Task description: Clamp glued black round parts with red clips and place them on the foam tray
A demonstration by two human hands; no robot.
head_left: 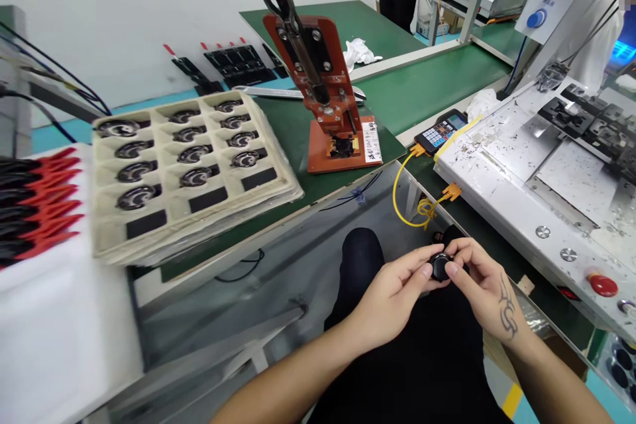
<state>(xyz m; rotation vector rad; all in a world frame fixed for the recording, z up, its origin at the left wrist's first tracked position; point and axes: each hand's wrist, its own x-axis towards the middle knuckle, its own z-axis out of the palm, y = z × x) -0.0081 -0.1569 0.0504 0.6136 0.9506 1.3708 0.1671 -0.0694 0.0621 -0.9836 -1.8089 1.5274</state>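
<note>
Above my lap, a small round black part (440, 267) with a glossy face is pinched between my two hands. My left hand (397, 291) grips its left edge with thumb and fingers. On the other edge, the thumb and fingers of my right hand (477, 288) are closed on it too. What the part belongs to cannot be made out, and its underside is hidden by my fingers. To the left, a cream tray (171, 215) bears rows of curved, shiny dark parts (136, 197) in its pockets; some front pockets show only a black base.
A red-brown hand press (328, 93) stands on the green bench. At right is a white machine (521, 192) with a red button (603, 284); a keypad (441, 132) with a yellow cable (397, 195) sits beside it. Red-and-black clamps (44, 202) line the left edge. Other people stand behind.
</note>
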